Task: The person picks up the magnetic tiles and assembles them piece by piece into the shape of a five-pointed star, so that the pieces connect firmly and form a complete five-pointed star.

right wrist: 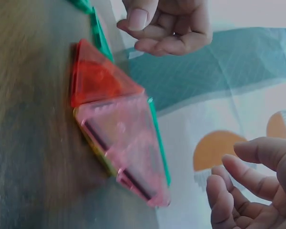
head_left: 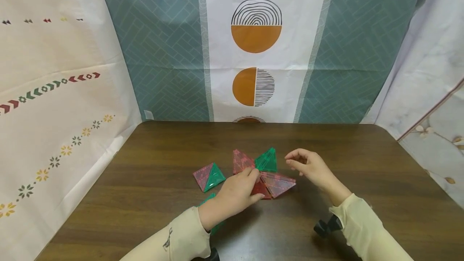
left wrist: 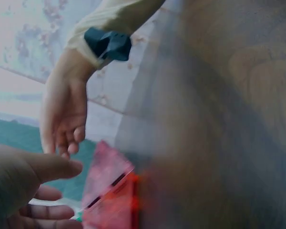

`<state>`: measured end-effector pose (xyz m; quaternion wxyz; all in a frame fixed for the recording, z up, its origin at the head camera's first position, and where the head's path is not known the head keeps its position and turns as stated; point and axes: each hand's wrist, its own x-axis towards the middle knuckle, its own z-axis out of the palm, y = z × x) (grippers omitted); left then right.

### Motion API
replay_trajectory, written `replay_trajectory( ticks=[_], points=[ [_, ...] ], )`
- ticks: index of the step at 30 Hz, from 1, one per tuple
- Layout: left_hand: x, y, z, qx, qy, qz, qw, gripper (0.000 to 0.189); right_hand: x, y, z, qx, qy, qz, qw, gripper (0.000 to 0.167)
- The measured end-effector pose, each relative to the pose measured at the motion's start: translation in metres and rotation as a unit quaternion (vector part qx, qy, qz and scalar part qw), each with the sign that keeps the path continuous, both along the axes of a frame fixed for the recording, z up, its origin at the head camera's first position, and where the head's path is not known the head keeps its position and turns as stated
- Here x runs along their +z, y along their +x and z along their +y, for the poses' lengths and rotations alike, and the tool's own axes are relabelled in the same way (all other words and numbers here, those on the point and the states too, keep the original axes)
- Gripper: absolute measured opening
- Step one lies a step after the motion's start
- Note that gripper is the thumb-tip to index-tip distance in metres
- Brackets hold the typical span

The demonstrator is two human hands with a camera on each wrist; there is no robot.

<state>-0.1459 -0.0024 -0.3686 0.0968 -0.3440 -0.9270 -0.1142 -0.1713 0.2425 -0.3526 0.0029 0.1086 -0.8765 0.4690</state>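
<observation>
Translucent triangular magnetic tiles form a fan shape on the table. Its parts include a pink tile (head_left: 278,184), a dark red tile (head_left: 259,190), a green tile (head_left: 267,161) and a pinkish-red tile (head_left: 241,162). Over the fan's left side reaches my left hand (head_left: 235,190), fingers loosely bent; in the right wrist view it hovers apart from the red tile (right wrist: 99,78) and grips nothing. To the right of the fan, my right hand (head_left: 309,169) is raised, its fingers relaxed and empty. The left hand covers the fan's middle in the head view.
Left of the fan lie a pink triangle (head_left: 202,175) and a green triangle (head_left: 215,179), edge to edge. More green tile (head_left: 218,228) shows partly behind my left wrist. Patterned cloths hang behind the brown table (head_left: 163,140) and at both sides.
</observation>
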Motion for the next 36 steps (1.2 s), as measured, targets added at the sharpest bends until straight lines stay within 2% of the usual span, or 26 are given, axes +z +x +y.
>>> replay_trajectory(
  ticks=[5,13,17,24,30,36],
  points=[
    [0.011,0.000,-0.026,-0.032,0.032,-0.070,0.9965,0.035,0.010,0.013,-0.012,-0.007,-0.003,0.026,0.9996,0.020],
    [0.015,0.003,-0.066,-0.028,0.056,-0.112,0.9917,0.041,0.011,0.029,-0.037,0.022,-0.018,0.054,0.9981,0.021],
    [0.014,0.007,-0.081,-0.018,0.057,-0.109,0.9923,0.045,0.007,0.035,-0.052,0.032,-0.014,0.062,0.9975,0.019],
    [0.006,0.014,-0.099,-0.012,0.029,-0.092,0.9952,0.054,-0.007,0.050,-0.077,0.053,-0.009,0.064,0.9965,0.019],
    [-0.001,0.018,-0.113,0.002,0.018,-0.099,0.9949,0.061,-0.020,0.055,-0.095,0.094,-0.004,0.051,0.9942,0.020],
    [-0.009,0.022,-0.122,0.006,0.005,-0.083,0.9965,0.066,-0.029,0.058,-0.106,0.137,0.037,0.053,0.9885,0.025]
  ],
)
